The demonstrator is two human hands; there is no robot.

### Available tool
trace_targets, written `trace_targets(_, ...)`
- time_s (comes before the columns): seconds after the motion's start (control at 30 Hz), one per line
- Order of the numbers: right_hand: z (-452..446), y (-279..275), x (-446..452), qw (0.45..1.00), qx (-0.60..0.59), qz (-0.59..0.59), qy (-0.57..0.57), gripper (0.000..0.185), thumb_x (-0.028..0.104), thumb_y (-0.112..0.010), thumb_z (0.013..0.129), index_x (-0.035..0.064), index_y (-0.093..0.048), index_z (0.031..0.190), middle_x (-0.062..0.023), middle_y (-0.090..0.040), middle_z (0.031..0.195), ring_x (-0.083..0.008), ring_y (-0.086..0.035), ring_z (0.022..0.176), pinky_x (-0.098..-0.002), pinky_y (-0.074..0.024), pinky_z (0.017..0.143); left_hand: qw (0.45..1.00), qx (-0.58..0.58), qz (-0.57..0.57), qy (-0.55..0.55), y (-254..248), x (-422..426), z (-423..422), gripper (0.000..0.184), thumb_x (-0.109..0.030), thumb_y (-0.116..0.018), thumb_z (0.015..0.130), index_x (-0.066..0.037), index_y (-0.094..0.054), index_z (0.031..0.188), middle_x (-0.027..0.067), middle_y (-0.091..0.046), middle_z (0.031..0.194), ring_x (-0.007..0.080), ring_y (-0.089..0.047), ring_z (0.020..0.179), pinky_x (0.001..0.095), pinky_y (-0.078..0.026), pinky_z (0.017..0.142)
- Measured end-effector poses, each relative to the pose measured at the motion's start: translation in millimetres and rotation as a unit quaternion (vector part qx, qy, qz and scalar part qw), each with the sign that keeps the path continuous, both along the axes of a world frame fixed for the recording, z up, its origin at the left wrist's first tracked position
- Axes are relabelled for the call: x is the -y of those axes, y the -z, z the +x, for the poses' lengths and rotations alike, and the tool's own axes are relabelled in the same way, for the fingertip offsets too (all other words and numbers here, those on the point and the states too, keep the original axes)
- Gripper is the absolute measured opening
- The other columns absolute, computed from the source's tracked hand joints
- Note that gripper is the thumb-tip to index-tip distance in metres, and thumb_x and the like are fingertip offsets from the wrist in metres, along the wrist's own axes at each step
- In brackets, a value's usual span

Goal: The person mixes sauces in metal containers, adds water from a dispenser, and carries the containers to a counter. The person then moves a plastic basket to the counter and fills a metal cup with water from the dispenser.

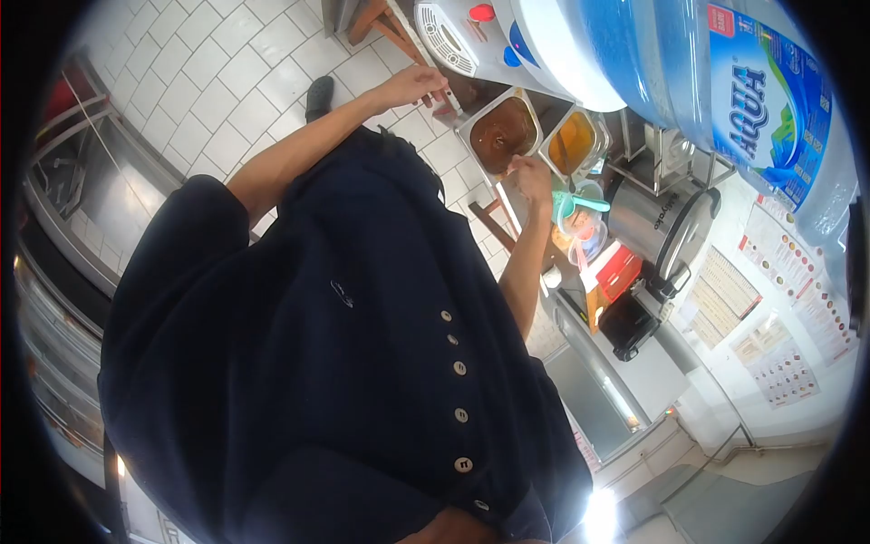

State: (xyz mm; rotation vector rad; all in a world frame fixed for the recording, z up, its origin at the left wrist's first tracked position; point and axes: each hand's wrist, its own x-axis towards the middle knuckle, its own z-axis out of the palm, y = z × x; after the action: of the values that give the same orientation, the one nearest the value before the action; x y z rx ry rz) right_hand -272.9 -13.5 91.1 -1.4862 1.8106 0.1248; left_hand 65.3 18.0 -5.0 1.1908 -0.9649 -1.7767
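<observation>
My left hand is at the near left end of a row of metal food containers, its fingers curled by a small pinkish, see-through item that I cannot make out. My right hand is closed at the rim of a metal container of brown sauce; whatever it grips is hidden by the fingers. Something partly sunk shows in the sauce. Beside it sits a second metal container with orange-yellow sauce. Near my right wrist are a turquoise-handled utensil and clear plastic tubs.
A large water bottle stands on a white dispenser behind the containers. To the right are a steel cooker, a red box and a black device. Printed sheets hang on the wall. White tiles cover the floor.
</observation>
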Motion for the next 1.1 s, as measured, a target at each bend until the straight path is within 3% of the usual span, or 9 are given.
trace_targets(0.17,25.2,-23.3,-0.3,0.998,0.018,0.032,-0.054,0.025,0.017,-0.057,0.089,-0.0037,-0.071,0.083,-0.0073,-0.068,0.075,-0.0129,-0.061,0.065,-0.0273,-0.0457,0.057,1.0,0.001,0.0,-0.016,9.6,2.5,-1.8,0.035,-0.039,-0.052,0.1,-0.007,-0.064,0.11,0.0034,-0.068,0.093,0.0112,-0.063,0.076,0.0255,-0.045,0.066)
trace_targets(0.3,-11.2,10.6,-5.7,0.991,0.101,-0.065,-0.061,0.024,0.017,-0.059,0.087,-0.0023,-0.072,0.084,-0.0048,-0.067,0.074,-0.0097,-0.053,0.054,-0.0265,-0.0381,0.046,1.0,0.008,0.025,-0.004,4.8,-11.7,-4.3,0.034,-0.037,-0.052,0.1,-0.008,-0.064,0.111,0.0029,-0.067,0.093,0.0114,-0.063,0.077,0.0259,-0.046,0.067)
trace_targets(0.43,1.2,-6.6,1.9,1.0,-0.002,-0.016,-0.016,0.026,0.021,-0.06,0.089,-0.0012,-0.072,0.082,-0.004,-0.065,0.071,-0.0105,-0.054,0.055,-0.0303,-0.0408,0.048,0.999,0.022,0.024,-0.007,1.3,-6.3,1.8,0.035,-0.038,-0.051,0.099,-0.01,-0.066,0.113,0.0001,-0.068,0.093,0.0116,-0.065,0.08,0.0275,-0.048,0.069)
trace_targets(0.5,9.6,-4.7,-1.3,0.991,-0.01,0.018,-0.13,0.028,0.022,-0.06,0.09,-0.0019,-0.072,0.082,-0.0037,-0.065,0.07,-0.0115,-0.055,0.055,-0.03,-0.0409,0.048,0.999,0.024,0.026,-0.012,2.2,-5.1,3.4,0.035,-0.039,-0.051,0.099,-0.01,-0.065,0.114,0.0001,-0.068,0.093,0.0115,-0.065,0.08,0.0276,-0.048,0.069)
trace_targets(0.63,-5.5,0.2,1.5,0.999,0.002,-0.007,-0.041,0.03,0.023,-0.06,0.09,-0.0035,-0.071,0.082,-0.0037,-0.066,0.071,-0.0132,-0.058,0.057,-0.0295,-0.042,0.049,0.999,0.03,0.034,-0.013,5.4,-6.8,2.0,0.035,-0.039,-0.051,0.099,-0.011,-0.065,0.114,-0.0001,-0.068,0.094,0.0112,-0.065,0.08,0.0277,-0.048,0.07)
trace_targets(0.7,-9.5,6.4,4.2,0.99,0.093,-0.057,-0.09,0.032,0.025,-0.061,0.091,-0.0046,-0.071,0.083,-0.0041,-0.065,0.069,-0.0148,-0.058,0.055,-0.0295,-0.0428,0.05,0.999,0.028,0.025,-0.018,4.3,-2.5,1.1,0.035,-0.039,-0.051,0.099,-0.011,-0.065,0.113,-0.0002,-0.068,0.094,0.0111,-0.065,0.08,0.0276,-0.047,0.07)
trace_targets(0.83,-13.4,17.8,-0.7,0.993,0.065,-0.047,-0.081,0.028,0.022,-0.061,0.09,-0.0037,-0.071,0.084,-0.0044,-0.066,0.073,-0.013,-0.057,0.056,-0.0289,-0.0419,0.048,0.999,0.031,0.031,-0.012,4.9,-8.5,0.8,0.035,-0.04,-0.051,0.099,-0.012,-0.065,0.112,-0.0005,-0.068,0.094,0.011,-0.065,0.08,0.0275,-0.047,0.071)
trace_targets(0.93,-3.4,0.7,11.7,0.998,0.029,0.015,0.046,0.023,0.019,-0.062,0.089,-0.0013,-0.07,0.082,-0.0017,-0.064,0.071,-0.0092,-0.055,0.063,-0.0263,-0.0378,0.046,0.999,0.023,0.028,-0.02,5.3,1.1,-1.2,0.034,-0.039,-0.051,0.099,-0.012,-0.065,0.112,-0.0005,-0.068,0.094,0.011,-0.065,0.08,0.028,-0.047,0.071)
trace_targets(1.1,27.7,-13.6,11.7,0.998,0.06,-0.009,-0.007,0.023,0.021,-0.064,0.089,0.0008,-0.071,0.081,-0.0012,-0.059,0.066,-0.0094,-0.051,0.061,-0.0264,-0.0361,0.047,0.999,0.028,0.03,-0.01,7.2,3.7,-4.3,0.034,-0.039,-0.051,0.099,-0.012,-0.066,0.111,-0.0005,-0.067,0.093,0.0109,-0.065,0.08,0.0285,-0.047,0.072)
